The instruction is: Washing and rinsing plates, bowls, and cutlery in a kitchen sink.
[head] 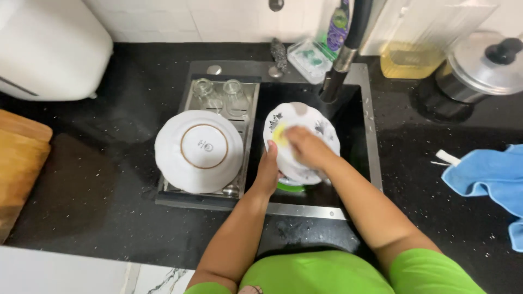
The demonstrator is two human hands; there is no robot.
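My left hand (268, 173) grips the left edge of a white plate (321, 129) with a dark floral pattern, held tilted over the black sink (359, 158). My right hand (306, 147) presses a yellow sponge (280, 136) against the plate's face. A second white plate (199, 151) lies upside down on the metal drying rack (248, 117) in the sink's left part. Two clear glasses (220, 93) stand inverted at the rack's far end. Something green (290, 187) shows in the sink below the held plate.
A black tap (346, 51) rises behind the sink, with a soap bottle (338, 24) and a clear dish (308, 59) beside it. A blue cloth (490, 177) lies at right, a lidded steel pot (479, 68) at far right, a wooden board (19, 163) at left, and a white appliance (49, 49) at far left.
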